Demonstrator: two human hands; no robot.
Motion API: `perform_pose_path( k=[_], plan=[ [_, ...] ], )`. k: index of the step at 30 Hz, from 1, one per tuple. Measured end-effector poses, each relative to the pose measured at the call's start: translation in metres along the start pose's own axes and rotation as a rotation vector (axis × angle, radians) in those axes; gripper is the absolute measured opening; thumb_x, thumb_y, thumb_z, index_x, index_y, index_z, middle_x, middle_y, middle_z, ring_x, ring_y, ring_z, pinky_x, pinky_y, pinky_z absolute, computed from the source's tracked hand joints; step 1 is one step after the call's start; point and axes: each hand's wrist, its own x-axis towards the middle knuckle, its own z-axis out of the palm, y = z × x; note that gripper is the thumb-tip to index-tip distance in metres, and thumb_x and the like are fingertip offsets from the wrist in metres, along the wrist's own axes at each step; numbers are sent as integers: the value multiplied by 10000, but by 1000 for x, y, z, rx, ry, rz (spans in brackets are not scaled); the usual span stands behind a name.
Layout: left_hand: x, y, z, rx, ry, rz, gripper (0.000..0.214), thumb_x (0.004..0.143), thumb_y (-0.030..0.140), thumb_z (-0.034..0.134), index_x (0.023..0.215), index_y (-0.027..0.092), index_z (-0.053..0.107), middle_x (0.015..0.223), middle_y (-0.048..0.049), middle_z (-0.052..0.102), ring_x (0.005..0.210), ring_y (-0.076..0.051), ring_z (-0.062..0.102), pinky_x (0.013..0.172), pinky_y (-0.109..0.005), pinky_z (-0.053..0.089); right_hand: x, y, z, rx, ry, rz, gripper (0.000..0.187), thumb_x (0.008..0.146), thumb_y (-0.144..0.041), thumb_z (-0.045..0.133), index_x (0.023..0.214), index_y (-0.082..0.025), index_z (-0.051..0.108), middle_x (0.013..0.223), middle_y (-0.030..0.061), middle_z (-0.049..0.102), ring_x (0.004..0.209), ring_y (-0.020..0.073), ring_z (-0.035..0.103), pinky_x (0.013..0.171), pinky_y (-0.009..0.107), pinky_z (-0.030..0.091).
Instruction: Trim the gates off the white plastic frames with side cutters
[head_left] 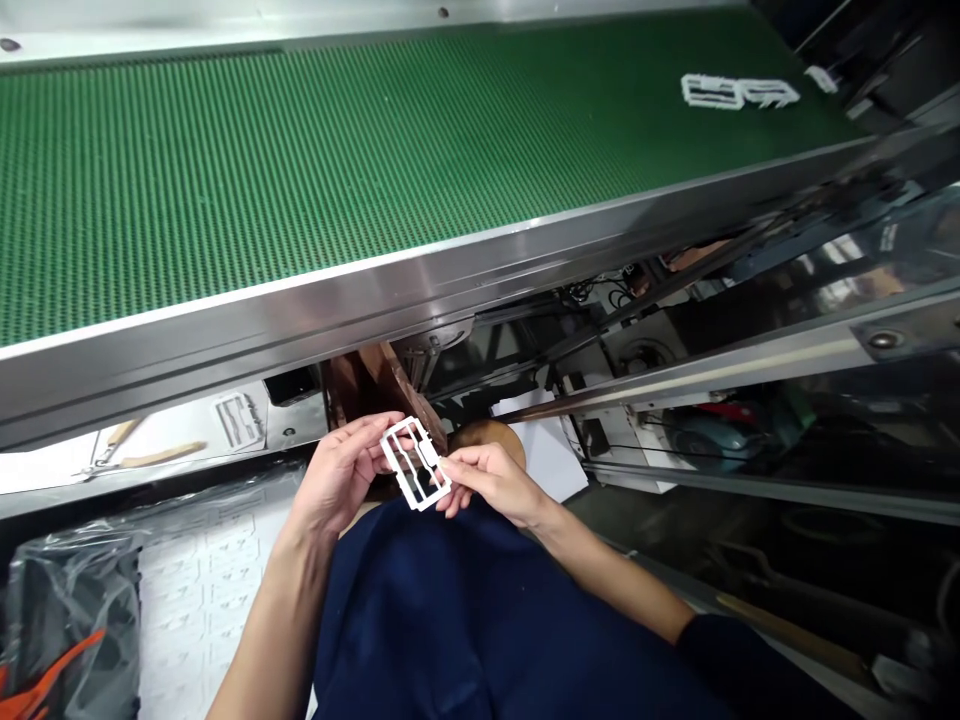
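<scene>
Pinching one white, flat, rectangular plastic frame with long slots [413, 465], two bare hands are working at lap height: the left hand [349, 465] is gripping its upper left corner, the right hand [487, 480] is closing thumb and fingers on the opposite edge. That frame is sitting tilted between them, just above a dark navy garment [450, 620].

Counting the others now: two white slotted frames [741, 93] are lying end to end on the belt, one smaller white piece [823, 79] is resting near its right end, and one pale slotted frame [238, 420] is lying on the ledge at left. Beside it, one pair of tan-handled pliers [161, 456] is spreading its handles.

Lower left, one orange-handled tool [56, 670] is poking out by crumpled clear plastic film [97, 600], with a white patterned layer [195, 600] showing alongside. The right hand is partly covering a round brown disc [499, 440].

Across the top, a ribbed green conveyor belt [360, 170] is stretching behind a shiny metal rail [420, 280]; dim machinery is filling the right side.
</scene>
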Motion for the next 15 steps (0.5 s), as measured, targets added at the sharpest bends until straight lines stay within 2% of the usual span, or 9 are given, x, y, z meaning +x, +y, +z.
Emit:
perform_pose_path(
  k=[6, 15],
  plan=[
    [3, -2, -1, -1, 8, -35, 208, 737, 198, 697, 905, 75, 682, 869, -115, 699, 761, -183, 646, 696, -254, 542, 2, 0, -3, 23, 13, 28, 433, 815, -516, 535, 821, -92, 623, 656, 69, 677, 546, 115, 635, 489, 165, 393],
    [4, -2, -4, -25, 33, -30, 209, 706, 190, 718, 876, 72, 693, 857, -113, 699, 768, -177, 643, 707, -235, 535, 8, -1, -3, 77, 51, 53, 579, 826, -602, 448, 812, -60, 652, 626, 95, 671, 516, 118, 627, 471, 171, 403]
  ],
)
